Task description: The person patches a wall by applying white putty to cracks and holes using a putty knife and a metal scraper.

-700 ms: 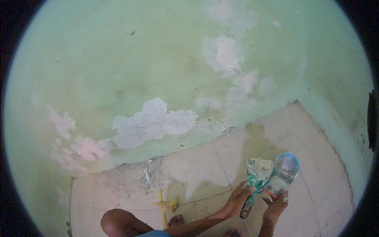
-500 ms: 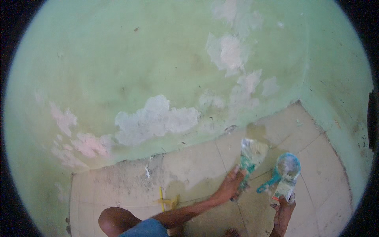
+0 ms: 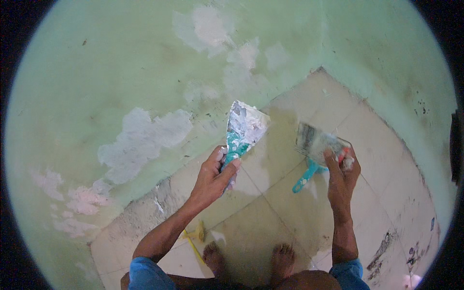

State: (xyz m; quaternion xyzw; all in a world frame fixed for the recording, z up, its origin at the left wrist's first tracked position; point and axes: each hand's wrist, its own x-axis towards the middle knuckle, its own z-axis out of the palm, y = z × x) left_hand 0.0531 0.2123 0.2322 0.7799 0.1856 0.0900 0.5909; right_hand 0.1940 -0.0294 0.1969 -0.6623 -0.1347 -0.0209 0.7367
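Observation:
My left hand (image 3: 212, 175) is closed around the teal handle of a putty knife (image 3: 247, 124), whose blade points up and is smeared with white putty. To the right, my right hand (image 3: 342, 169) grips a second, wide-bladed putty knife (image 3: 316, 141), blurred by motion, with a bit of red near the fingers. The two blades are apart. Beneath the right knife, the teal handle of a dipper (image 3: 305, 179) shows on the floor; its bowl is mostly hidden. White smears mark the left fingers.
The green wall (image 3: 130, 63) carries several pale filler patches (image 3: 140, 140) and meets another wall at the right corner. On the tiled floor (image 3: 270, 203) lie a yellow stick-like tool (image 3: 193, 246) and crumbs along the wall's foot. My bare feet (image 3: 282, 258) stand below.
The view has shifted right and down. Both knives have risen from near the floor, the left one nearer the wall; the right one now covers the dipper's bowl.

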